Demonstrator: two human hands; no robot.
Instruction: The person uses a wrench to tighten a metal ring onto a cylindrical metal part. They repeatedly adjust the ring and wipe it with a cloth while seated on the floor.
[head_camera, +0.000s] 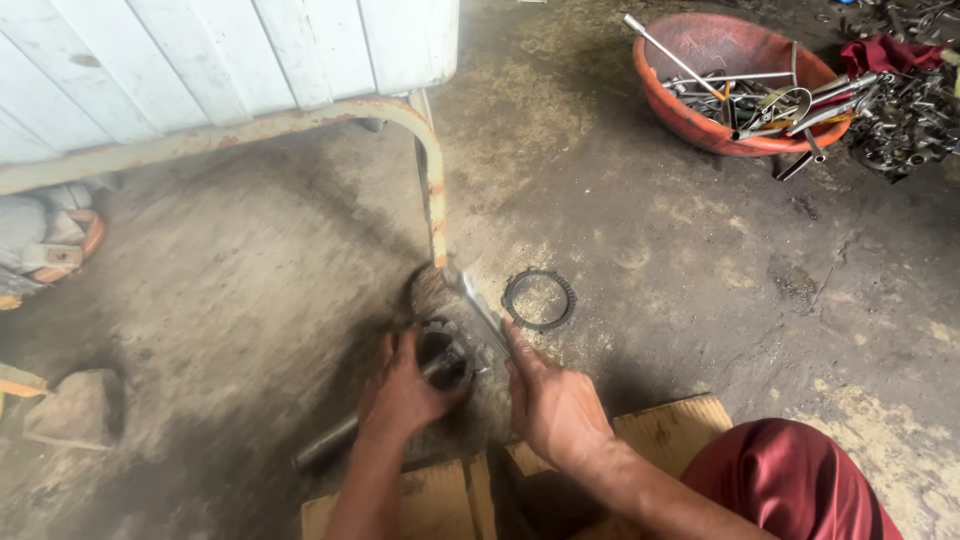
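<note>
Your left hand (405, 392) clamps around the dark round metal part (440, 358) on the concrete floor (700, 280) to steady it, while your right hand (550, 400) pinches a flat metal tool (478, 300) angled against it, the toothed ring (539, 299) lying apart nearby.

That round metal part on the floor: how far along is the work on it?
A toothed ring already lies loose on the floor. The left hand steadies the dark round part while the right hand works a metal tool against it. The part looks not yet fully apart.
</note>
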